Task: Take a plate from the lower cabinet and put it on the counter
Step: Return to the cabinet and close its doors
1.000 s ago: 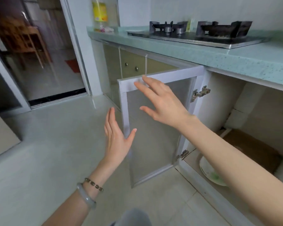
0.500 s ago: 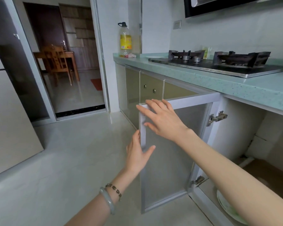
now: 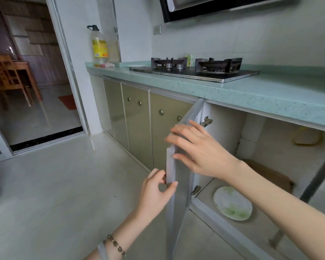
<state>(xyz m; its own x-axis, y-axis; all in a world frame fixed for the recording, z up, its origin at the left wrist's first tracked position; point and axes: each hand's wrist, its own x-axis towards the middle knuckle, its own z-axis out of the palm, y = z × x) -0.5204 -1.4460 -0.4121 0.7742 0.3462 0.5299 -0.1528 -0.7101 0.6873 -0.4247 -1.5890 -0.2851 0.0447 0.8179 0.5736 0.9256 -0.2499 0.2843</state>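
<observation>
Lower cabinet door [image 3: 178, 184]: swung open. Left hand [image 3: 156, 192]: pinching door's free edge. Right hand [image 3: 199, 152]: fingers spread flat against door's inner face. Plate [image 3: 233, 203]: on cabinet floor [image 3: 255, 228], near front edge. Surface [image 3: 270, 94]: above.

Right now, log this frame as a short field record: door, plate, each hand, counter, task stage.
door: cabinet door swung open, seen nearly edge-on
plate: plate flat on the cabinet floor, untouched
left hand: left hand pinches the door's free edge, thumb on one face and fingers on the other
right hand: right hand lies open on the door's inner face, fingers spread
counter: counter carries a gas hob and an oil bottle
task stage: cabinet open, plate not yet taken
</observation>
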